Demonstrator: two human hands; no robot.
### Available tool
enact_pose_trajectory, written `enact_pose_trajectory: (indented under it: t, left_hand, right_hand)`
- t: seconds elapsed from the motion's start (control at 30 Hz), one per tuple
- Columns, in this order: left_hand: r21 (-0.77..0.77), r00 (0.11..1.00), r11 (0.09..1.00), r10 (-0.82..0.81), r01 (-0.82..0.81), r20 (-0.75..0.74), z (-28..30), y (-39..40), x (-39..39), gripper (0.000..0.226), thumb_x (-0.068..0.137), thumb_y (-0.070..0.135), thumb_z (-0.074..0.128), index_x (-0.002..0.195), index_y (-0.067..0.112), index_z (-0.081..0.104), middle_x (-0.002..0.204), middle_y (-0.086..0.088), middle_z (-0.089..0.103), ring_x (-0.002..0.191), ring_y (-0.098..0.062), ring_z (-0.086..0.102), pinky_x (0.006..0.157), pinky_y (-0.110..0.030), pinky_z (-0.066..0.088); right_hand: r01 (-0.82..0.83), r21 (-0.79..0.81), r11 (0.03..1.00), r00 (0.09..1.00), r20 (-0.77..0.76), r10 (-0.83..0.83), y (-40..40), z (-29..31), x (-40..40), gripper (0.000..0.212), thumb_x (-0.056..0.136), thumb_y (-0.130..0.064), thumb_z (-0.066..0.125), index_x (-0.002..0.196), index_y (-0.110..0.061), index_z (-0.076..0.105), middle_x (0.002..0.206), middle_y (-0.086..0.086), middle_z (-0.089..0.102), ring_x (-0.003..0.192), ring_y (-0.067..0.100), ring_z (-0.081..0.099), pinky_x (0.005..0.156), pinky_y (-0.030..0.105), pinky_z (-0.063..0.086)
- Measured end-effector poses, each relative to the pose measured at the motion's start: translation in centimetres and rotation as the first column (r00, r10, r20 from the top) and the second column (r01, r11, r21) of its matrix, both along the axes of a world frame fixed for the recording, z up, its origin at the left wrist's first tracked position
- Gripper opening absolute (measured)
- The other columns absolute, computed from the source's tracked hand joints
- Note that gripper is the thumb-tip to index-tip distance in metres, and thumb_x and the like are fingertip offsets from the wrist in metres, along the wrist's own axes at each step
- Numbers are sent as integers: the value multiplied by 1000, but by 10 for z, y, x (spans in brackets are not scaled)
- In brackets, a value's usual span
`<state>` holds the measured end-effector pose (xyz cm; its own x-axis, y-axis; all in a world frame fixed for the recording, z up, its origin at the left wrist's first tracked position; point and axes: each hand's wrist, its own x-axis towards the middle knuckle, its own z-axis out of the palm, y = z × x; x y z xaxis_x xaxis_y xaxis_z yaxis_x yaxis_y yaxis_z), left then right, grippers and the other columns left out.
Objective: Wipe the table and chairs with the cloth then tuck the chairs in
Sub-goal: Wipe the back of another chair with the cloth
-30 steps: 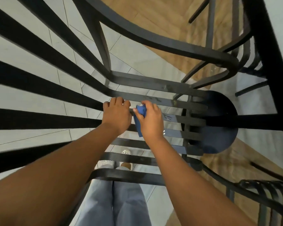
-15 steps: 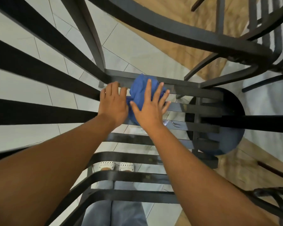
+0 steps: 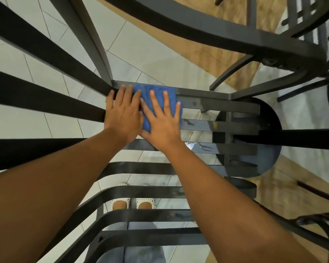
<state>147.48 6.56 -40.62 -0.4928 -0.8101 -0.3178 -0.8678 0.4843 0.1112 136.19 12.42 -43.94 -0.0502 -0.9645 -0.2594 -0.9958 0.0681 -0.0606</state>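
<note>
Bright, even light — soft shadows; strong wide-angle bending at edges, slight blur lower right.

I take the chair seat (image 3: 207, 126) as my landmark. The cloth (image 3: 156, 99) lies on its far slats, left of centre. My right hand (image 3: 162, 122) rests flat on the cloth; my left hand (image 3: 123, 114) lies just left of it, touching its edge. My feet (image 3: 132, 203) show below the near slats. A round base (image 3: 262, 149) sits under the seat's right side.
</note>
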Motion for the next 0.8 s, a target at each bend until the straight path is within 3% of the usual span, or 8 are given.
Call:
enact_pose_trajectory:
  t: [0.13, 0.23, 0.3, 0.4, 0.5, 0.57, 0.7, 0.8]
  left_hand:
    - [21, 999, 1000, 8, -7, -46, -8, 1, -3, 54, 99, 33, 35, 148, 15, 20, 153, -12, 19, 142, -30, 12, 115, -43, 3]
    - [29, 987, 999, -37, 42, -154, -15, 3, -4, 52, 93, 19, 50, 142, 10, 35, 141, -18, 37, 130, -35, 32, 112, -45, 20]
    - [21, 971, 998, -60, 66, -230, -23, 4, -6, 53, 88, 11, 58, 138, 6, 42, 135, -22, 43, 125, -38, 38, 108, -49, 26]
    - [37, 961, 998, -34, 46, -273, -27, 9, -15, 52, 93, 13, 51, 142, 8, 35, 146, -19, 33, 137, -36, 25, 113, -50, 15]
    - [79, 956, 997, -1, 25, -292, -26, 16, -35, 51, 101, 24, 34, 149, 15, 20, 155, -11, 16, 144, -29, 6, 115, -45, 0]
    - [98, 947, 993, -35, 71, -320, -25, 19, -58, 52, 101, 24, 33, 150, 18, 17, 156, -9, 15, 144, -28, 3, 114, -44, -2]
    - [128, 920, 988, -30, 87, -391, -33, 15, -84, 50, 100, 21, 36, 148, 19, 24, 145, -10, 34, 142, -29, 14, 113, -45, -3]
    - [75, 899, 995, -27, 66, -436, -42, 12, -81, 47, 99, 25, 34, 144, 11, 35, 128, -17, 47, 127, -35, 35, 112, -44, 2]
  right_hand:
    - [213, -146, 966, 976, -14, -218, 22, -3, -27, 80, 78, -77, 32, 145, -36, 30, 157, 3, 20, 143, 40, 6, 105, 67, -4]
    - [434, -69, 898, 901, 0, -435, 13, 3, -15, 75, 82, -74, 30, 147, -41, 16, 159, 0, 5, 143, 42, -7, 103, 70, -6]
    - [425, 11, 905, 905, -2, -425, 4, 6, -5, 71, 87, -70, 31, 147, -43, 5, 159, -2, -7, 141, 41, -16, 104, 67, -11]
    - [297, 3, 955, 955, -4, -297, 9, 4, -15, 65, 90, -66, 25, 148, -42, 6, 159, -2, -2, 143, 39, -12, 106, 65, -10]
    - [419, -140, 897, 904, -30, -427, 26, -2, -38, 62, 90, -62, 27, 147, -37, 24, 157, 3, 17, 143, 42, 6, 107, 66, 3]
    - [521, -131, 843, 846, -56, -531, 30, 0, -50, 64, 90, -62, 26, 148, -36, 19, 158, 5, 12, 143, 43, 2, 107, 67, 3]
    - [711, 46, 702, 702, 9, -712, 16, 9, -41, 66, 95, -58, 26, 147, -40, -9, 156, 1, -21, 138, 40, -26, 106, 60, -17]
    - [583, -6, 812, 812, 8, -583, 27, 7, -55, 63, 95, -55, 30, 147, -42, -3, 158, -1, -14, 141, 39, -21, 108, 58, -16]
